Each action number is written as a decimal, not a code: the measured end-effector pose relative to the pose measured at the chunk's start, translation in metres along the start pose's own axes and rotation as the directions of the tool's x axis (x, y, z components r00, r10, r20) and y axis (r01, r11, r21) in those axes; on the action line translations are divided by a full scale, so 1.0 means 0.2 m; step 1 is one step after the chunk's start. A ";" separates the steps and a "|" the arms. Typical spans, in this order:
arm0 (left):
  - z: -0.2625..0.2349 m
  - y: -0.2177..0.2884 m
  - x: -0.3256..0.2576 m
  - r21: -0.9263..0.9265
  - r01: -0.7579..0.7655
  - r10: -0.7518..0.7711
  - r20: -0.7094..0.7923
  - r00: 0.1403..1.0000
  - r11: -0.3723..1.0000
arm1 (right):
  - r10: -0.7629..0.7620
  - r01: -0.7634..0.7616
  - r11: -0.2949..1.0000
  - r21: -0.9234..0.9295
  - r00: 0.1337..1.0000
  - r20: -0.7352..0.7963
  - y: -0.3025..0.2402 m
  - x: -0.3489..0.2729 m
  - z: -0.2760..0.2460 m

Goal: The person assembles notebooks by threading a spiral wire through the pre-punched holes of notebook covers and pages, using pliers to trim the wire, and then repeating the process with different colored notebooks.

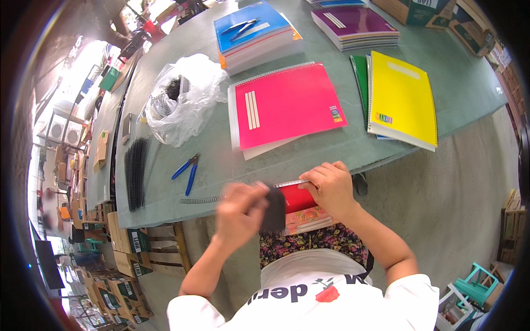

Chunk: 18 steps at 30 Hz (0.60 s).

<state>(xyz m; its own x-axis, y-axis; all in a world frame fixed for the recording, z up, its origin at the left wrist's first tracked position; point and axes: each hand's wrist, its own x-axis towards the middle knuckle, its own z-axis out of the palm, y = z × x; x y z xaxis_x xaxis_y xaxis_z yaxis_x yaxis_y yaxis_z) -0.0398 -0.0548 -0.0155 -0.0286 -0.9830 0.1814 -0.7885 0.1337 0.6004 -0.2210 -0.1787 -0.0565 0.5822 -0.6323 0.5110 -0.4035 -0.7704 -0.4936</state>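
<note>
In my right hand (331, 187) is the bound edge of a red notebook (298, 198), fingers and thumb closed on it, just off the table's near edge. My left hand (240, 212) is smeared by motion, its fingers beside a dark, blurred flat piece (274, 211) at the notebook's left end. A dark spiral binding coil (200, 200) lies on the table and runs toward my left hand; whether my fingers touch it is unclear. Under the red notebook, a patterned booklet or stack of pages (309, 220) rests over my lap.
Blue-handled pliers (189, 172) and a bundle of black coils (136, 174) lie left. Behind are a plastic bag (185, 105), a pink notebook (287, 105), a yellow notebook (403, 99), a blue stack (256, 36) with a tool on top, and a purple stack (356, 27).
</note>
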 end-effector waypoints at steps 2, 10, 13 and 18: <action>0.01 -0.01 0.03 0.063 -0.028 0.028 -0.006 1.000 0.998 | 0.009 -0.009 1.000 -0.007 1.000 0.008 0.00 0.00 0.01; -0.05 0.04 0.15 0.070 0.172 -0.077 -0.690 0.719 0.983 | 0.082 -0.079 0.997 -0.024 0.990 0.118 0.09 0.01 -0.18; 0.01 0.07 0.09 0.093 0.025 -0.037 0.123 0.992 0.995 | 0.387 -0.565 0.650 0.508 0.822 0.418 0.19 -0.01 -0.21; -0.03 0.10 0.21 0.238 0.113 0.014 -0.473 0.881 0.965 | 0.430 -0.566 0.110 0.817 0.768 0.474 0.17 -0.10 -0.12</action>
<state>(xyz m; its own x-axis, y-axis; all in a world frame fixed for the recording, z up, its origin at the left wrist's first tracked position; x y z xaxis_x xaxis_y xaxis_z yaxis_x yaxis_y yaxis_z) -0.0534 -0.0931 0.0090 0.2547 -0.8045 0.5365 -0.9100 -0.0118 0.4143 -0.2633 -0.1949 -0.0665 0.6084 -0.7787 -0.1533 0.2028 0.3393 -0.9186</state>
